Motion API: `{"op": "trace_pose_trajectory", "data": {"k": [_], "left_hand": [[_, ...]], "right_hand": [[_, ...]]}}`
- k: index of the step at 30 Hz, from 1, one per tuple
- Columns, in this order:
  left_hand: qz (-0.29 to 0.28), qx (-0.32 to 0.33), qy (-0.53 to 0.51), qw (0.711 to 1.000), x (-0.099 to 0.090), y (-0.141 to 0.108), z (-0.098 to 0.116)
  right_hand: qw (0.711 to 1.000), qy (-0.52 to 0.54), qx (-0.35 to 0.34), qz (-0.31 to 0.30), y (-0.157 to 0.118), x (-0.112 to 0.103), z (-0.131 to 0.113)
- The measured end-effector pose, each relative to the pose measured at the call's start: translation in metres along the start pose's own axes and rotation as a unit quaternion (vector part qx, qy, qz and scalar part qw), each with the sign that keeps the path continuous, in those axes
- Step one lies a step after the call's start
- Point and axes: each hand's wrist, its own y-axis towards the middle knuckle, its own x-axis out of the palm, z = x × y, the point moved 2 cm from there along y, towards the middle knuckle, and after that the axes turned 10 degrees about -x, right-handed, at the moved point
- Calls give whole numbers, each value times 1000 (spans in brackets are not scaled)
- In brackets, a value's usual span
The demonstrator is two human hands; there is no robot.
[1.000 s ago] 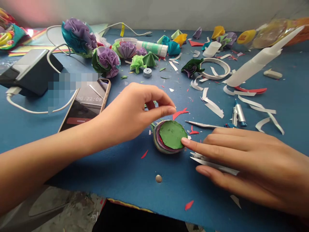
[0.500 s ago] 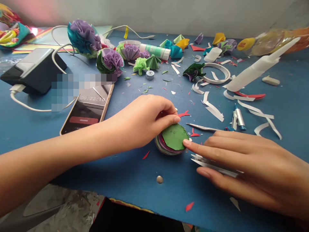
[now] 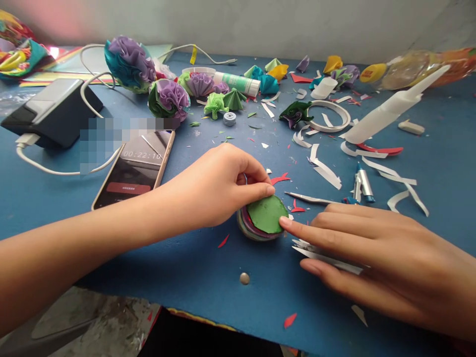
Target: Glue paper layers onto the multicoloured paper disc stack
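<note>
A stack of round paper pieces (image 3: 261, 234), with a green paper circle (image 3: 268, 214) on top, lies on the blue table near the middle. My left hand (image 3: 232, 186) pinches the far edge of the green circle between thumb and fingers. From the right, the index fingertip of my right hand (image 3: 357, 248) touches the circle's right edge; its thumb stretches out apart from the fingers. Pale pointed pieces (image 3: 327, 258) show between that thumb and index finger, mostly hidden, so what they belong to I cannot make out. Just beyond lies a thin pointed metal tool (image 3: 308, 198).
A phone (image 3: 136, 166) with a timer and a dark box-shaped device (image 3: 55, 114) with a cable are on the left. Folded paper flowers (image 3: 169, 99), a glue stick (image 3: 238, 84) and a tape ring (image 3: 345, 119) lie farther back. A white nozzle bottle (image 3: 386, 114) leans at right among paper scraps.
The whole view has shifted slightly. Both hands keep nearly the same pose, with the left still pinching the green circle and the right index finger at its edge.
</note>
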Motion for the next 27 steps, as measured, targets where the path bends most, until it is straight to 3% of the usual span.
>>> {"op": "trace_pose_trajectory", "data": {"k": [13, 23, 27], "left_hand": [[-9, -45, -131, 990, -3, 1, -2], [-2, -45, -33, 998, -3, 1, -6], [17, -5, -27, 999, 0, -1, -2]], "right_hand": [[999, -43, -24, -16, 7, -6, -2], [998, -50, -29, -17, 9, -6, -2], [998, -52, -29, -14, 8, -4, -1]]}}
